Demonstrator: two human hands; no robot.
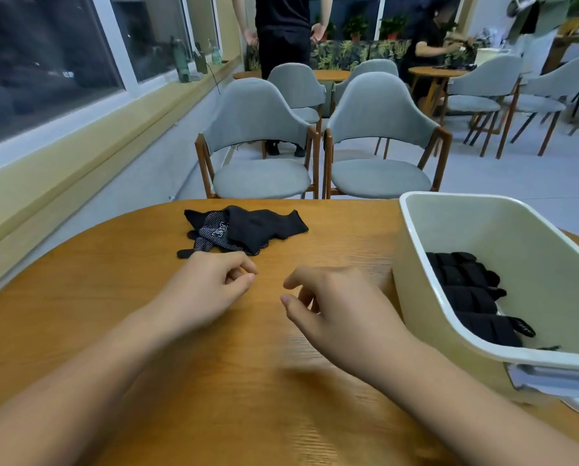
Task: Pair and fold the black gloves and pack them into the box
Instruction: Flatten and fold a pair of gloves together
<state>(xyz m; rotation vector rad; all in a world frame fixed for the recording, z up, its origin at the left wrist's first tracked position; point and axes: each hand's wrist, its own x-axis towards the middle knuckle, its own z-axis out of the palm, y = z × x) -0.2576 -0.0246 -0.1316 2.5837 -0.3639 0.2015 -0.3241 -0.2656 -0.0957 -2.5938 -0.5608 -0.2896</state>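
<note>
Left hand [207,284] and right hand [335,304], each grip loosely curled, seemingly empty.

Black is being shown by the loose gloves [261,225] beyond the left hand [207,290], one being patterned with white dots and a white logo. Black is also being shown by the folded gloves [463,280] in the cream box [483,230] right of the right hand [342,311]. Orange-brown wood grain is being displayed by the table [113,280], grey-green upholstery by the chairs [261,178].
</note>
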